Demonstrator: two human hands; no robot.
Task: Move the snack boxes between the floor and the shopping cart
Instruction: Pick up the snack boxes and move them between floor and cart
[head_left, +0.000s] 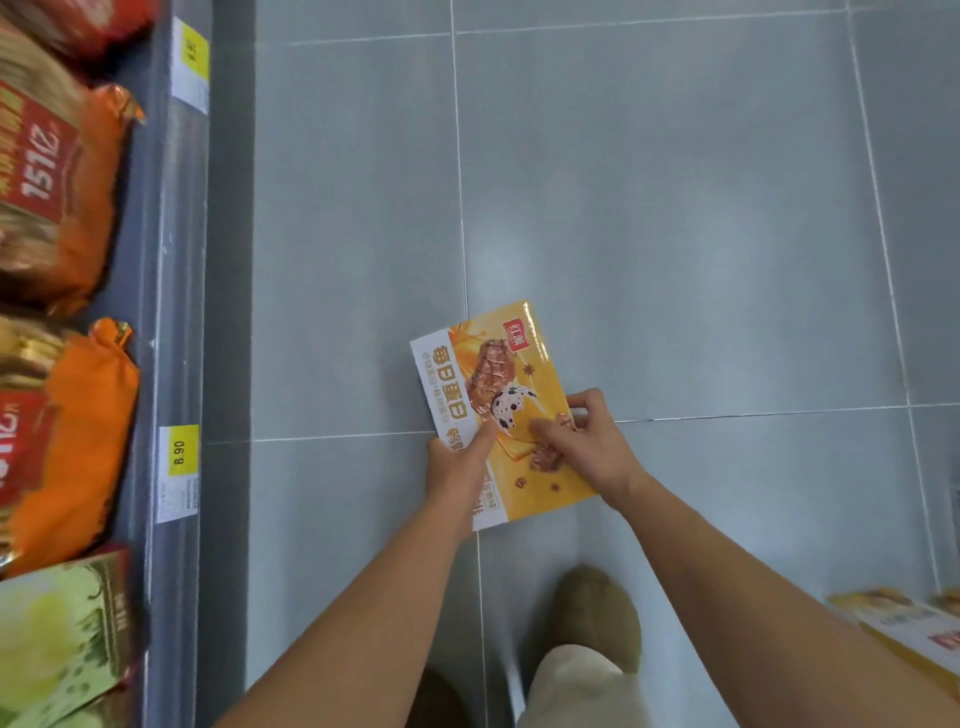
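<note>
Left hand (457, 460) + right hand (582, 441) grip snack box (511, 374) | above tiled floor (675, 208)

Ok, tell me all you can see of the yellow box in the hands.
The box is flat, rectangular, glossy cardboard by the look, yellow-orange with a white strip along one long edge, a red logo near the far corner, large printed characters and food pictures. It is held face up, angled, above the grey tile floor. The left hand grips the near white edge, thumb on top; the right hand pinches the opposite edge. It looks closed and undamaged.
</note>
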